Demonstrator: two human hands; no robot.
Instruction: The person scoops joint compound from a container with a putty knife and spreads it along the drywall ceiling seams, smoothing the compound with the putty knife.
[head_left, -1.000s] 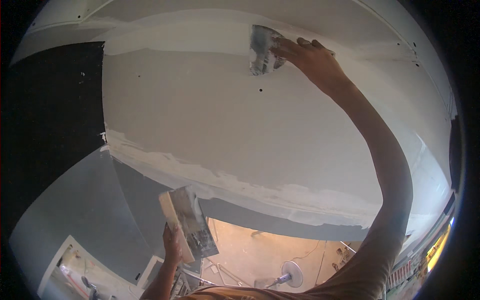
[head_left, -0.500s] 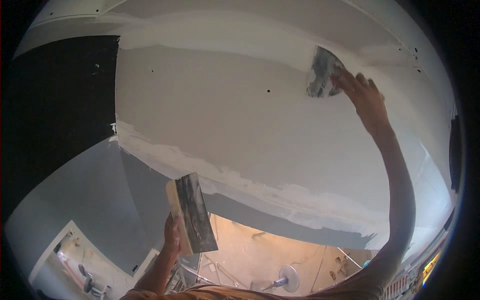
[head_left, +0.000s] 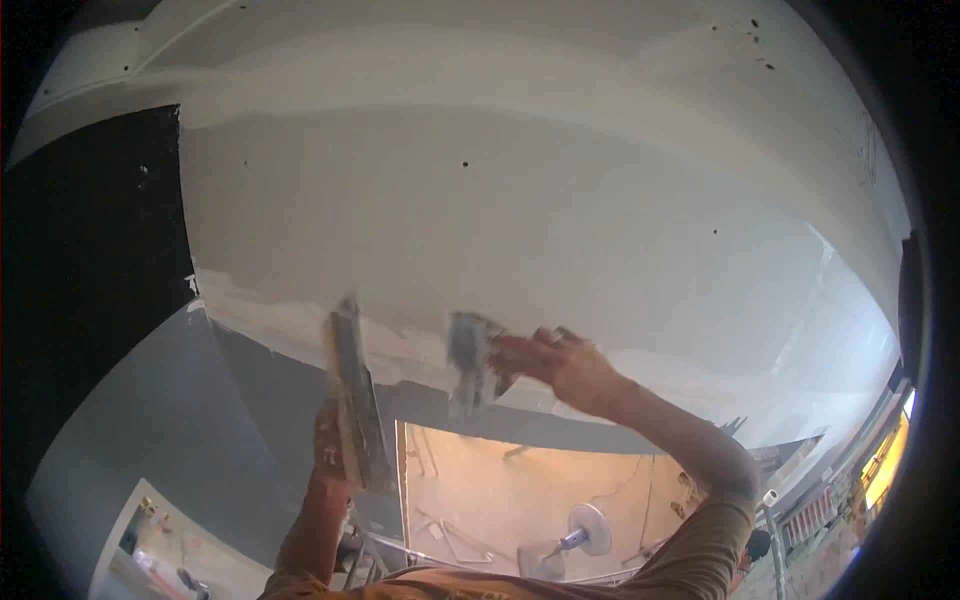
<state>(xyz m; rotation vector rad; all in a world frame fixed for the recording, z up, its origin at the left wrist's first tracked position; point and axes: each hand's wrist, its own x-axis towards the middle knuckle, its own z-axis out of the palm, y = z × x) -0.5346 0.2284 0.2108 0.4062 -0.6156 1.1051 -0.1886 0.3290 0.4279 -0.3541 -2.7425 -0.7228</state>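
My left hand (head_left: 328, 440) is closed on a wide filling knife (head_left: 362, 405), whose pale back edge and grey, compound-smeared blade stand almost on end. To its right, my right hand (head_left: 582, 375) grips a smaller putty knife (head_left: 468, 350), its flat blade smeared with grey and white. Both blades are blurred by motion and a short gap parts them. Behind them, a pale plasterboard surface (head_left: 440, 230) carries a white band of joint compound (head_left: 290, 320) along its lower edge. Whether the putty knife touches the surface I cannot tell.
A black panel (head_left: 90, 220) and a blue-grey wall (head_left: 140, 410) adjoin the board at left. Below, through a lit opening, a fan (head_left: 590, 528) and loose lengths of material lie about the floor (head_left: 480, 490). Red-and-white slatted stuff (head_left: 808, 520) is at lower right.
My right hand has come down and left with the putty knife, from the upper board toward the wide knife. My left hand has turned the wide knife more edge-on. The view has shifted.
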